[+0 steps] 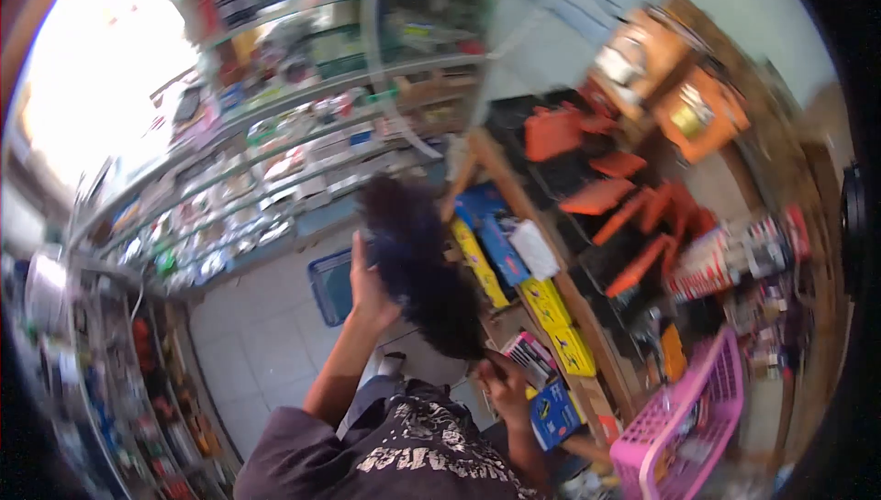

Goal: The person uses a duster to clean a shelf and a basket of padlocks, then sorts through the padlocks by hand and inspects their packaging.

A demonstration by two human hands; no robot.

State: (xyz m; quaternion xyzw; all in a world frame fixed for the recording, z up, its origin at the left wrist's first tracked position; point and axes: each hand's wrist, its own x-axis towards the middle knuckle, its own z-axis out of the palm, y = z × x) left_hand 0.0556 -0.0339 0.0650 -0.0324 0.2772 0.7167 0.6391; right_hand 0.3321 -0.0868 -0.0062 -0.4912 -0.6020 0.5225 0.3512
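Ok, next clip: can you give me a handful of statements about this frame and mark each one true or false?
1. The right hand grips the narrow end of a dark feather duster. True.
2. The pink plastic basket is on the left hand's side of the view. False: it is on the right hand's side.
3. The left hand is bare. True.
4. The blue-rimmed tray hangs from the glass shelves. False: it is down on the tiled floor.
5. The wearer's dark shirt is plain. False: it has a white print.
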